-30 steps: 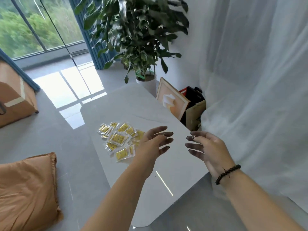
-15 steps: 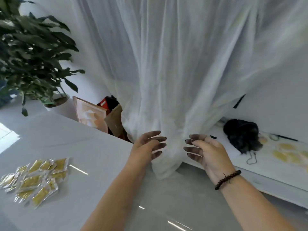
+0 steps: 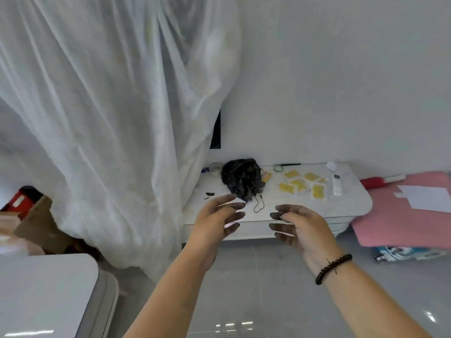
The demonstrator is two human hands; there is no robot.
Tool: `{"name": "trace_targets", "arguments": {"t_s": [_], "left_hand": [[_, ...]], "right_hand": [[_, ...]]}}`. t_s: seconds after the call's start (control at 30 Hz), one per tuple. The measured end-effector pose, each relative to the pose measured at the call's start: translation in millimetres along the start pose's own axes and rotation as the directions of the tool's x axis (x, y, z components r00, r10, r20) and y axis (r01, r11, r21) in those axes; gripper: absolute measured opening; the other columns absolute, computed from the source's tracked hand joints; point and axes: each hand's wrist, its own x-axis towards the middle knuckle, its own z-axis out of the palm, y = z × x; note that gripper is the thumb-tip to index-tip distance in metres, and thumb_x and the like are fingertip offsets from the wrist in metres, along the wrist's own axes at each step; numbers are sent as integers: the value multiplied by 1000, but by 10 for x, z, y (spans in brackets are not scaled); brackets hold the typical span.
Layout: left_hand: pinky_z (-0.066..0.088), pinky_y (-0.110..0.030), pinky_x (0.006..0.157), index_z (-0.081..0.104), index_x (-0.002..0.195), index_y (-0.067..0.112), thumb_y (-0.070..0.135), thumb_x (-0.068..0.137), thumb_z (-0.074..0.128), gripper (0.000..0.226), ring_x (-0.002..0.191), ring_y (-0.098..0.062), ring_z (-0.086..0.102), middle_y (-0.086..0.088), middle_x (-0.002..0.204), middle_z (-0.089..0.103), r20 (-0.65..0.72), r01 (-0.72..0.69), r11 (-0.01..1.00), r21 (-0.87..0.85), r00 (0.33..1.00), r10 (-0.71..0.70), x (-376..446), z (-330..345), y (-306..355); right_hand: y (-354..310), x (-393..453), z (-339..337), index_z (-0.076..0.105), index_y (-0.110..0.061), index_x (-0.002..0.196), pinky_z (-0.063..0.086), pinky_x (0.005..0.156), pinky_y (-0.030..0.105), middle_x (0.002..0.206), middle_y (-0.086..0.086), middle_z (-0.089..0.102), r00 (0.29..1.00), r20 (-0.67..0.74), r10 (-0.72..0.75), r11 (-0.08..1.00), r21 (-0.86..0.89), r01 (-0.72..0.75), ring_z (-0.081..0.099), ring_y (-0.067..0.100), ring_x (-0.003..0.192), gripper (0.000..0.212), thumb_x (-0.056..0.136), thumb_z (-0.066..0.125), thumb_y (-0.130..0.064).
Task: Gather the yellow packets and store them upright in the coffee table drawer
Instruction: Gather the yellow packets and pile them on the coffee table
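Several yellow packets (image 3: 302, 184) lie flat in a loose cluster on a low white cabinet (image 3: 346, 208) against the far wall. My left hand (image 3: 214, 223) and my right hand (image 3: 300, 228) hover in mid-air in front of that cabinet, palms facing each other, fingers relaxed and holding nothing. Both hands are short of the packets, which lie up and to the right of them. A corner of the white coffee table (image 3: 44, 293) shows at the bottom left; no drawer is visible.
A crumpled black bag (image 3: 241, 178) with a cord sits on the cabinet left of the packets, a white remote (image 3: 337, 184) to their right. A pink mat (image 3: 402, 211) with white paper lies at right. White curtains (image 3: 109, 118) hang at left above a brown paper bag (image 3: 39, 225).
The view has swung right, from the coffee table with its pile of yellow packets to the low cabinet with more packets. Both hands stay raised and empty.
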Motion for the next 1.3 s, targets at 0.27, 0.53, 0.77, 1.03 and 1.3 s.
{"name": "trace_targets", "arguments": {"t_s": [0.27,0.53,0.77,1.03,1.3], "left_hand": [[51,-27,75,65,112,16,5,93,51,26,92,-17,70,0,97,75,109,62,994,89,991,-71,549,738,-99],[51,-26,72,66,111,15,2,94,49,27,86,-16,70,-1,95,75,148,122,986,111,979,-138,1658,1359,-68],[50,-26,70,66,106,16,0,94,48,26,84,-16,69,-2,93,74,169,193,964,183,960,-224,2848,2063,-22],[51,-27,73,64,111,13,3,96,48,25,81,-15,68,-2,93,74,158,264,942,210,941,-299,3715,2899,-113],[52,-29,73,64,112,11,2,95,50,24,84,-19,69,-6,94,75,-45,334,941,60,942,-332,4354,3625,-526]], "right_hand": [[-103,488,-622,65,-7,89,49,62,32,84,10,69,992,-109,60,994,96,-49,65,26,71,19,91,49,2],[-421,1549,-966,65,-8,90,51,60,30,84,9,69,981,-163,103,992,92,-89,66,24,70,17,91,50,1],[-714,2631,-1395,65,-7,91,51,62,31,87,10,70,952,-249,177,978,152,-142,67,25,72,17,91,50,0],[-912,3539,-2052,65,-5,93,50,63,31,87,12,69,927,-272,260,958,191,-213,66,26,73,16,91,50,0],[-1121,4695,-2830,64,-3,93,50,61,31,83,13,67,922,-169,348,937,96,-336,64,26,68,16,91,49,3]]}}
